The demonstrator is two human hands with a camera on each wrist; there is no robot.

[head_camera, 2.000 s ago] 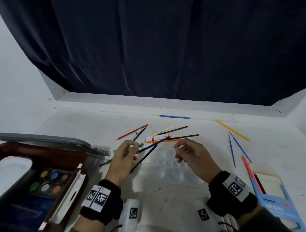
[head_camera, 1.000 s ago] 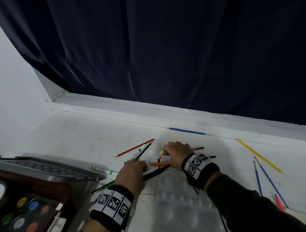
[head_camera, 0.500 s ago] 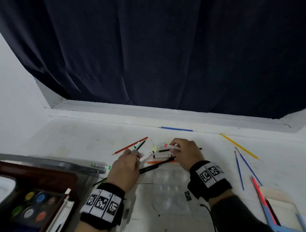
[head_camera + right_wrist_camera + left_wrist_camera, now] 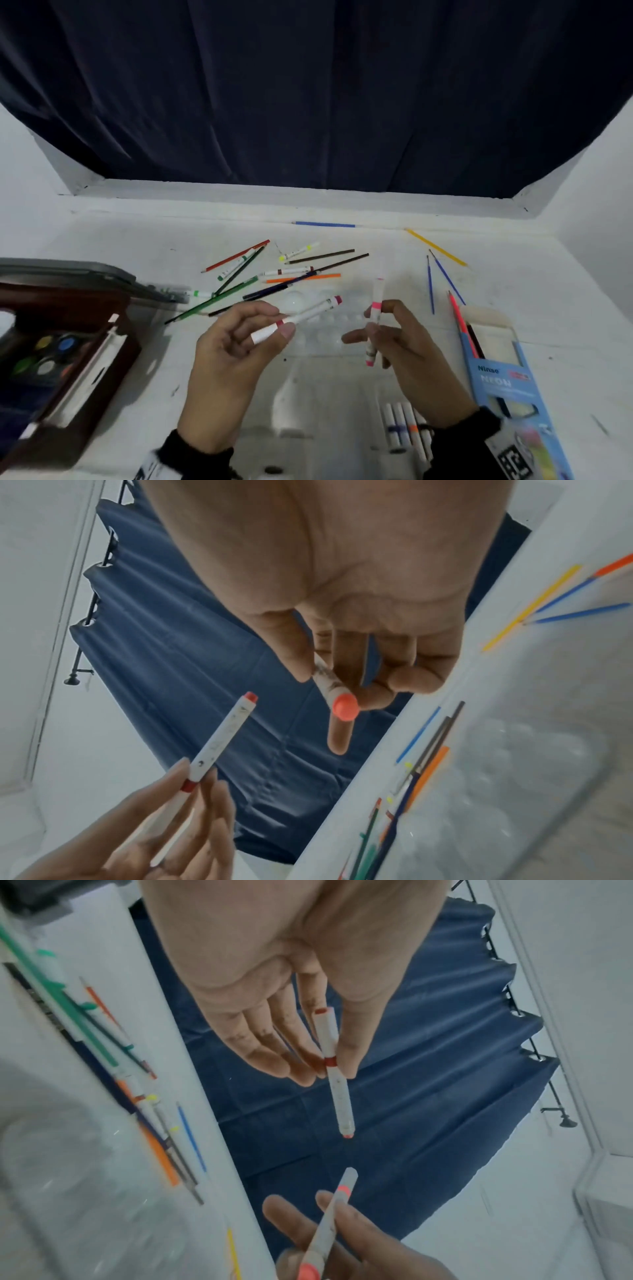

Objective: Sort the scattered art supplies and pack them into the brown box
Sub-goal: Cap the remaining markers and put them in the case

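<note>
Pinching white red-banded marker (image 4: 297, 318), pink-capped marker (image 4: 374, 320), both raised

The head view looks forward and down over the white table (image 4: 342, 394) from above both hands. Each wrist view sits close behind its own palm, facing along the fingers toward the dark blue curtain (image 4: 428, 1069). All three share both hands, their markers, and the scattered pencils beyond them.
</note>
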